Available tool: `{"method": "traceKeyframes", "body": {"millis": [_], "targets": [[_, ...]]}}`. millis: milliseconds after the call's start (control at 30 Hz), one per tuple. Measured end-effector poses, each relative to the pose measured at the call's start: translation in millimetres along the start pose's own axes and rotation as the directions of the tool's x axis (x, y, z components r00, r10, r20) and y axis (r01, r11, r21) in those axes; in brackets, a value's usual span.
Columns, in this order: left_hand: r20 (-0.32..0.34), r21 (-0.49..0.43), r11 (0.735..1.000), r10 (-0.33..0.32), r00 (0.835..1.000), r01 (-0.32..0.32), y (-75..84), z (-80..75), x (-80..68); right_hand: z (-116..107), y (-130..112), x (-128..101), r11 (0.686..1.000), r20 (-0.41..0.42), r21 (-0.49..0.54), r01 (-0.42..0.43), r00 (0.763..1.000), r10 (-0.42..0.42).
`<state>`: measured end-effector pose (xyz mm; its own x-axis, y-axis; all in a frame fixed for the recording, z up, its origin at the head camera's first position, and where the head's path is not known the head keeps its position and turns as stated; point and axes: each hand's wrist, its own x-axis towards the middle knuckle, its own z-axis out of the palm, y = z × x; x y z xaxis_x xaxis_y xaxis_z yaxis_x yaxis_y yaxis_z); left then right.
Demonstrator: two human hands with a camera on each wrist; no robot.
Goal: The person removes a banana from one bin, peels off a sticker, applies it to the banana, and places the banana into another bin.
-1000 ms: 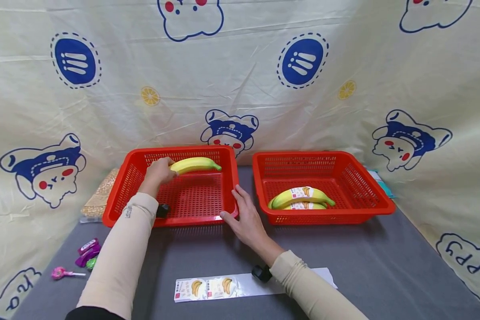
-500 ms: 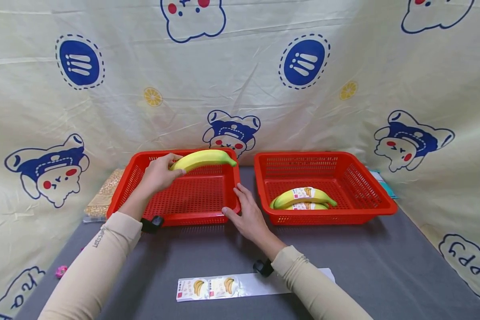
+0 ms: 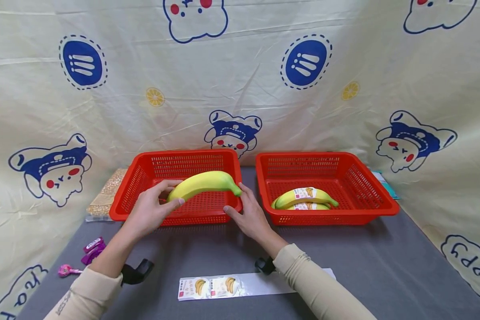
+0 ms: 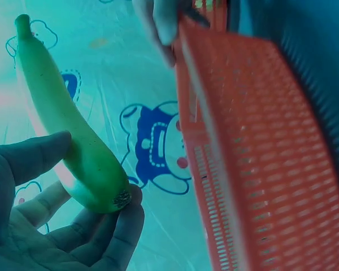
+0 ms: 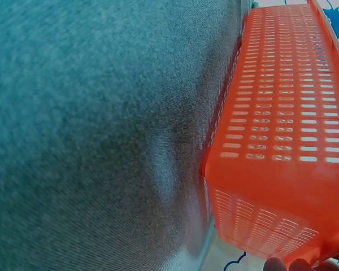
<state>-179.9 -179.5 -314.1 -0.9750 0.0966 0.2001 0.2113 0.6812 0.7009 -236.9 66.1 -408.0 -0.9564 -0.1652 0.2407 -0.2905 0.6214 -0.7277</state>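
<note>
My left hand [image 3: 152, 206] holds a yellow banana [image 3: 204, 183] by its blunt end, above the left red basket [image 3: 176, 220]. Green-tinged, the stem end points right and overlaps my right fingertips in the head view. In the left wrist view, thumb and fingers [image 4: 42, 158] lie on either side of the banana's blunt end. My right hand [image 3: 253, 215] grips the front right corner of that basket, thumb at the front rim and fingers along the right side. Only its fingertips [image 5: 298, 264] show in the right wrist view, beside the basket's wall.
A second red basket [image 3: 368, 211] at right holds stacked bananas [image 3: 324, 198] with labels. A strip of banana labels [image 3: 240, 284] lies in front, partly under the right arm. Purple-wrapped sweets [image 3: 93, 253], a lollipop [image 3: 66, 270] and a bag of grains [image 3: 108, 193] are at left.
My left hand has lifted the banana out of the left basket and drawn it nearer and to the right. My right hand has stayed at the basket's corner.
</note>
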Motion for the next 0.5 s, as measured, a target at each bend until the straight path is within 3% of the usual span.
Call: {"method": "traceKeyframes", "body": {"millis": [167, 333, 500], "targets": [[-0.014, 0.018, 0.999, 0.037, 0.999, -0.037, -11.7, 9.4, -31.8, 0.9, 0.6, 1.4, 0.996, -0.017, -0.051, 0.068, 0.997, -0.069], [-0.017, 0.089, 0.994, 0.067, 0.998, -0.065, -24.2, 24.7, -58.2, 0.1, -0.2, 3.4, 0.998, 0.003, -0.059, 0.026, 1.000, -0.026], [-0.008, 0.180, 0.982, 0.065, 0.998, -0.062, -38.4, 39.8, -74.9, -1.6, 0.0, 4.4, 0.999, 0.021, -0.044, 0.001, 1.000, 0.000]]}}
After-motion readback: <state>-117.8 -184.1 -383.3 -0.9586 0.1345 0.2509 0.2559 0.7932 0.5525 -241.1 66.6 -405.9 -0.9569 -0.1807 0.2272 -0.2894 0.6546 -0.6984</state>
